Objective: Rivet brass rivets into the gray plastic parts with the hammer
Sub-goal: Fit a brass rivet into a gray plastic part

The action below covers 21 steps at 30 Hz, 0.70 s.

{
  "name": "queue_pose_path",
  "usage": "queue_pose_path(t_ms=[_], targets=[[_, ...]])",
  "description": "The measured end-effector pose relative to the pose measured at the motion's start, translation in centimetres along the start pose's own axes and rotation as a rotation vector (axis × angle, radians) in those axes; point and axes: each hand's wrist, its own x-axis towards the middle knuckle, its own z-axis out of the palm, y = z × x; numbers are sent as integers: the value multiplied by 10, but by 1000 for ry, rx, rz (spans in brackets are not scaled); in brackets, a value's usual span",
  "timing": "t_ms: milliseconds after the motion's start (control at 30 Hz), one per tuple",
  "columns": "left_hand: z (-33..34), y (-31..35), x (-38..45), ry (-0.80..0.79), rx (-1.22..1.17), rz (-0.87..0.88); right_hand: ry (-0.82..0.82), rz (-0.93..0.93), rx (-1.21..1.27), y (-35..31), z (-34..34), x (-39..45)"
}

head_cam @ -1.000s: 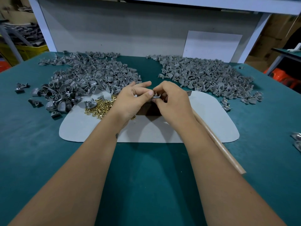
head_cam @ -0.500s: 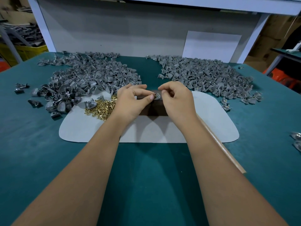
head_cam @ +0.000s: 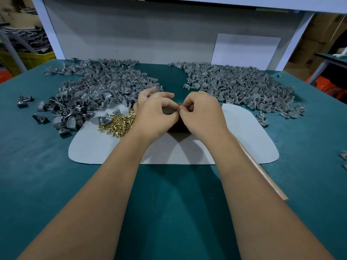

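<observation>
My left hand [head_cam: 155, 114] and my right hand [head_cam: 203, 113] meet fingertip to fingertip above a dark block [head_cam: 177, 126] on the pale mat [head_cam: 244, 132]. Both pinch one small grey plastic part [head_cam: 178, 109], almost wholly hidden by the fingers; no rivet shows in it. Loose brass rivets [head_cam: 120, 122] lie in a heap just left of my left wrist. The hammer's wooden handle [head_cam: 262, 171] lies on the table under my right forearm, its head hidden.
A big heap of grey parts [head_cam: 97, 91] covers the table's back left, and a second heap [head_cam: 236, 85], some with brass showing, lies at the back right. Stray parts [head_cam: 23, 102] sit at the far left. A grey back panel [head_cam: 150, 34] closes the rear.
Both hands have stayed together over the block. The left thumb and forefinger have closed into a ring against the right fingertips, and the grey part seen between them earlier is now nearly hidden.
</observation>
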Motion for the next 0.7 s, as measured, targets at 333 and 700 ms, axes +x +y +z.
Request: queue_pose_path(t_ms=[333,700], targets=[[8,1,-2,51,50,5,-38,12,-188,-8,-8,1],[3,5,-4,13,-78,-111,-9,117,-101,-8,-2,1]])
